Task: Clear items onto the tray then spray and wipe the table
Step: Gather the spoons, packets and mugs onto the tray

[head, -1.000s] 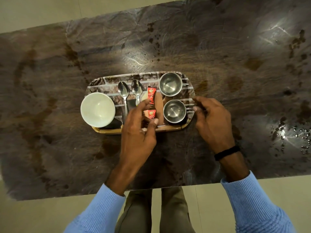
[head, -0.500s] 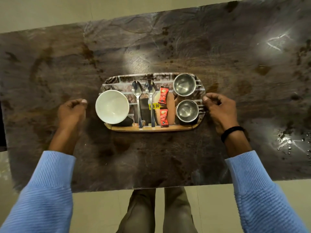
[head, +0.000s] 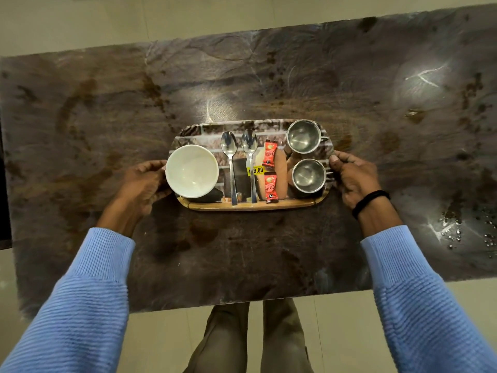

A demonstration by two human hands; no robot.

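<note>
left hand (head: 145, 181) grips tray (head: 250, 207) end | right hand (head: 355, 179) likewise | both forearms reach forward

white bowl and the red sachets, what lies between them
Two steel spoons lie side by side between the white bowl and the red sachets on the tray, in the head view.

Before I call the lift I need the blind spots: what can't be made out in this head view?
Head view:
- On the left hand, the fingers end behind the bowl; hold on the tray unconfirmed.
- The dark thing beneath the bowl: mostly covered by it.
- Print on the sachets: too small to read.
- The table: left and right ends cut off by the frame.
</note>
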